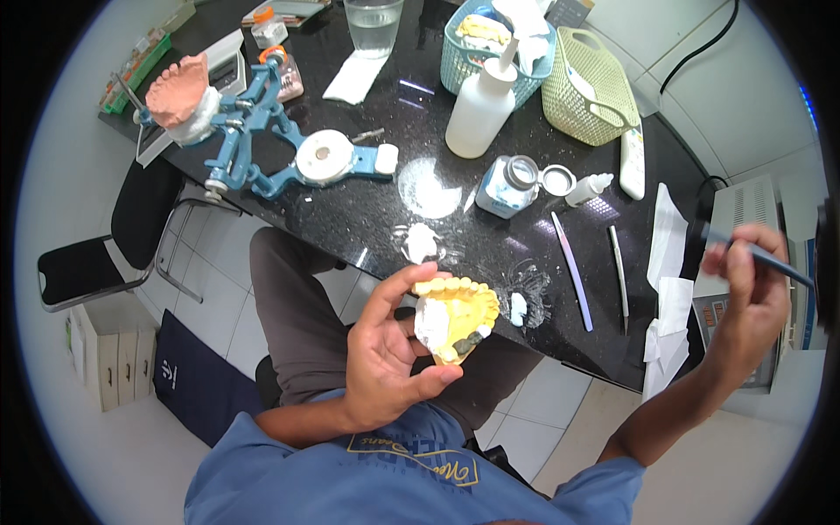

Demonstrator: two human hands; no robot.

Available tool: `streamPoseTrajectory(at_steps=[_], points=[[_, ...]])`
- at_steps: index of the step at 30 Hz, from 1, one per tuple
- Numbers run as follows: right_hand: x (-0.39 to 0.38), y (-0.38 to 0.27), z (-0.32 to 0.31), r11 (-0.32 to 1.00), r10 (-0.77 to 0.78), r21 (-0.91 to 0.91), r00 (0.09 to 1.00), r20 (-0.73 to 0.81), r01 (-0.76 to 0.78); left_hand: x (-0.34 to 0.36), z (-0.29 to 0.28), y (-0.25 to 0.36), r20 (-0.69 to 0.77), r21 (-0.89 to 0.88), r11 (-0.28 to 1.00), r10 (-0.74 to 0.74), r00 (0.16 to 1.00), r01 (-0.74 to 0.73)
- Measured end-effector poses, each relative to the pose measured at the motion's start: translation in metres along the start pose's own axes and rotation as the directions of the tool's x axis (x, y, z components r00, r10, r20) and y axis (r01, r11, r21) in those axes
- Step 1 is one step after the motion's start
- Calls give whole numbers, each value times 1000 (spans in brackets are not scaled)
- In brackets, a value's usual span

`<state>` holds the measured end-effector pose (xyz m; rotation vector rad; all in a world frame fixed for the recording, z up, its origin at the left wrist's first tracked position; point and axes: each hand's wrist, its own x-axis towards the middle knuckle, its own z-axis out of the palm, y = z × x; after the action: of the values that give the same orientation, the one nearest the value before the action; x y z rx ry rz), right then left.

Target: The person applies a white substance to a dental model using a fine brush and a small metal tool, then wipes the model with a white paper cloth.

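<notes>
My left hand (385, 354) grips a yellow dental cast (468, 306) by its edges, thumb below and fingers above. The cast's row of teeth faces up, with a white mass on its left side and a dark grey-green patch near the lower right teeth. Out at the far right, my right hand (751, 278) is raised with its fingers closed round a dark slim tool (774, 260). Motion blurs that hand, and the tool's kind does not show. Below it on the counter lie crumpled white tissues (672, 306).
A blue articulator (254, 149) bearing a pink cast (178, 92) stands back left. A squeeze bottle (481, 109), two baskets (595, 114), an open jar (507, 186) and a dropper bottle (589, 189) stand behind. Two slim instruments (573, 273) and white paste (422, 242) lie nearer.
</notes>
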<state>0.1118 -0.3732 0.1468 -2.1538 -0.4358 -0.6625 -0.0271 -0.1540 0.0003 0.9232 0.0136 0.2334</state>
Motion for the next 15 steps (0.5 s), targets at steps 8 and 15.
streamPoseTrajectory(at_steps=[8, 15], points=[[110, -70, 123, 878, -467, 230, 858, 216, 420, 0, -30, 16, -21, 16, 979, 206, 978, -206], [182, -69, 277, 949, -315, 135, 809, 497, 287, 1, -62, 35, -89, -34, 980, 194, 977, -197]])
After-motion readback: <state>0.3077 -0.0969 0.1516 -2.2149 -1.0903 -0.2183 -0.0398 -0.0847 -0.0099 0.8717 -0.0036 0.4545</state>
